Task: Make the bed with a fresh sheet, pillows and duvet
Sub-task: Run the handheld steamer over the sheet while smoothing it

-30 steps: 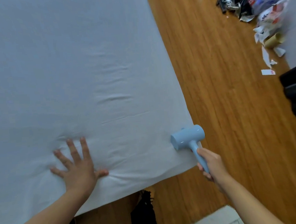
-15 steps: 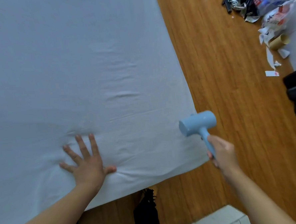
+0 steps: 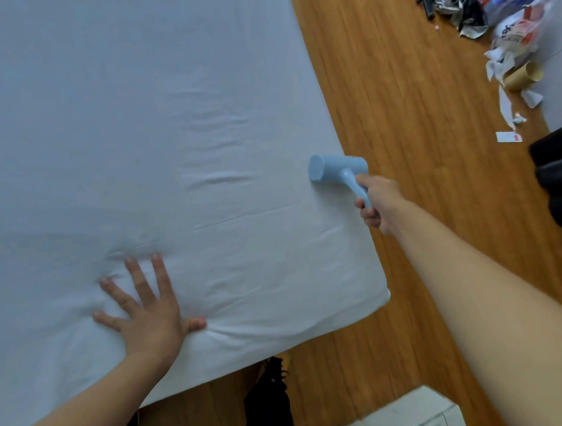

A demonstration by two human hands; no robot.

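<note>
Sheet (image 3: 136, 123) lies stretched over the bed, soft, light, prone to creasing. Left hand (image 3: 147, 316), grip spread flat, pins it near the corner; right hand (image 3: 379, 203) clenches the blue roller (image 3: 338, 169) by its handle at the bed's edge.

Roller (image 3: 338, 169) now up onto sheet (image 3: 136, 123) edge w/ right hand (image 3: 379, 203).

Sheet (image 3: 136, 123) covered bed, left of floor (image 3: 418, 171). Left hand (image 3: 147, 314) sat flat on sheet near front edge. Roller (image 3: 338, 169) lay on sheet by right edge, right hand (image 3: 379, 202) just behind. Litter pile (image 3: 497, 12) far right on floor.
</note>
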